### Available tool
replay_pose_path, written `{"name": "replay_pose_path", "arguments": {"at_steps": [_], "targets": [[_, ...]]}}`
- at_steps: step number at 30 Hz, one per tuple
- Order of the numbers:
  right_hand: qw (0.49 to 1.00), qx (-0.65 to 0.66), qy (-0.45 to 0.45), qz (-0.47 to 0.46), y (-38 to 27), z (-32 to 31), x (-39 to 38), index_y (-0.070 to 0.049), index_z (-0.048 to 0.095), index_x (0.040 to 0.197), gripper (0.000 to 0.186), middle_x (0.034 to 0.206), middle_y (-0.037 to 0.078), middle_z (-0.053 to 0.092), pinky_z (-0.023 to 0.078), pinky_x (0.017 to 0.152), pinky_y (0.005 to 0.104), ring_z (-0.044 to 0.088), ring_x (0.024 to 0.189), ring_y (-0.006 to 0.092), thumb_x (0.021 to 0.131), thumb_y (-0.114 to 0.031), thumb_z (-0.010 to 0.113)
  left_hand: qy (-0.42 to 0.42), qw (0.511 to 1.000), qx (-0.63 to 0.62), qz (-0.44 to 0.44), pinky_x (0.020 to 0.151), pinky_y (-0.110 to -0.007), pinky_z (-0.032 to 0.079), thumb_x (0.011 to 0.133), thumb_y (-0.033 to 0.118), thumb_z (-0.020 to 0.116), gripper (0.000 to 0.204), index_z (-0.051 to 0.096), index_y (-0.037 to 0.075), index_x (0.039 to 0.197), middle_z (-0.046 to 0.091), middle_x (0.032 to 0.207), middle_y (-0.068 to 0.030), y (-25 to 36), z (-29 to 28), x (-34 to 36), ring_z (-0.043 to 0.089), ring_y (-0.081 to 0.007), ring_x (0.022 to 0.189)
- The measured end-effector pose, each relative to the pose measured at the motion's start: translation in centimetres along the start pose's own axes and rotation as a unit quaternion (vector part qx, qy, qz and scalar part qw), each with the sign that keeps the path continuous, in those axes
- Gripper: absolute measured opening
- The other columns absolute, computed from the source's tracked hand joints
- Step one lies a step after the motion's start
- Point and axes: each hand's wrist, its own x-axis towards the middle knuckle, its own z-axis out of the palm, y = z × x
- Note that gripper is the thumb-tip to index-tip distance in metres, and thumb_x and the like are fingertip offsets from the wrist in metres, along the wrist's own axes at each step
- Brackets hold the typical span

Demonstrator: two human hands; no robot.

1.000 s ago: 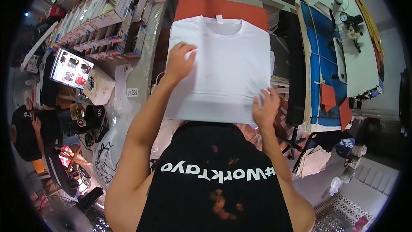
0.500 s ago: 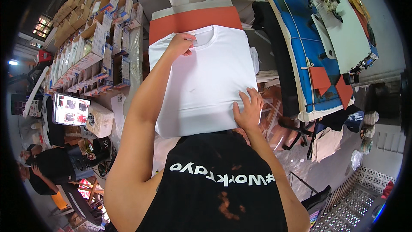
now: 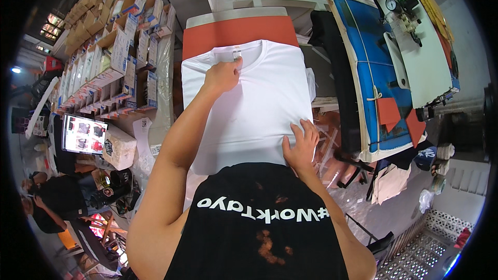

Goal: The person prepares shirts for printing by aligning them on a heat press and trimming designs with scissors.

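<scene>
A white crew-neck T-shirt lies flat on a platen with an orange-red pad showing above the collar. My left hand is at the neckline, fingers curled, with a fingertip on or beside the small neck label; whether it grips the label is hidden. My right hand lies open on the shirt's lower right, fingers spread near the edge.
Stacked cardboard boxes and a lit screen are on the left. A person in black sits at lower left. To the right stand a blue padded board, orange sheets and a white machine with a gauge.
My left hand has moved up to the collar and curled. The label, upright above the collar earlier, now lies inside the neckline. More orange pad shows above the shirt; the view has shifted.
</scene>
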Motion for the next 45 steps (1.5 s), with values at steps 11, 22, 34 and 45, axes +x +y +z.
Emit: {"name": "replay_pose_path", "arguments": {"at_steps": [11, 22, 34, 45], "targets": [[1.000, -0.018, 0.004, -0.011, 0.3, 0.7, -0.4, -0.010, 0.060, 0.117, 0.042, 0.130, 0.015, 0.049, 0.031, 0.104, 0.0521, 0.042, 0.128, 0.0370, 0.078, -0.024, 0.067, 0.026, 0.999, -0.028, 0.006, 0.083, -0.044, 0.051, 0.087, 0.025, 0.055, 0.047, 0.057, 0.028, 0.134, 0.071, 0.093, -0.0122, -0.6, 0.3, 0.2, 0.067, -0.0341, 0.090], [0.999, -0.016, 0.012, -0.024, 0.5, 0.9, -0.4, -0.010, 0.061, 0.118, 0.041, 0.131, 0.016, 0.049, 0.031, 0.105, 0.0516, 0.041, 0.129, 0.0371, 0.080, -0.025, 0.067, 0.084, 0.978, -0.187, 0.025, 0.081, -0.038, 0.050, 0.087, 0.017, 0.062, 0.049, 0.053, 0.015, 0.136, 0.068, 0.092, -0.0119, -1.5, 0.7, -3.1, 0.065, -0.0301, 0.088], [0.999, -0.006, 0.019, -0.029, 0.2, 0.8, -0.5, -0.009, 0.062, 0.116, 0.040, 0.130, 0.016, 0.050, 0.032, 0.105, 0.0512, 0.042, 0.128, 0.0373, 0.080, -0.024, 0.067, 0.315, 0.941, -0.088, 0.085, 0.081, -0.039, 0.048, 0.081, 0.003, 0.064, 0.015, 0.068, 0.002, 0.096, 0.066, 0.095, -0.0133, -5.7, 2.1, -16.1, 0.062, -0.0316, 0.089], [1.000, -0.017, 0.016, -0.017, 0.3, 0.9, -0.5, -0.009, 0.062, 0.115, 0.039, 0.130, 0.015, 0.050, 0.031, 0.106, 0.0525, 0.042, 0.127, 0.0371, 0.079, -0.026, 0.067, 0.301, 0.944, -0.130, -0.025, 0.085, -0.041, 0.049, 0.086, 0.016, 0.065, 0.018, 0.073, 0.009, 0.101, 0.069, 0.099, -0.0118, -4.2, 0.1, 4.0, 0.064, -0.0313, 0.096]]}}
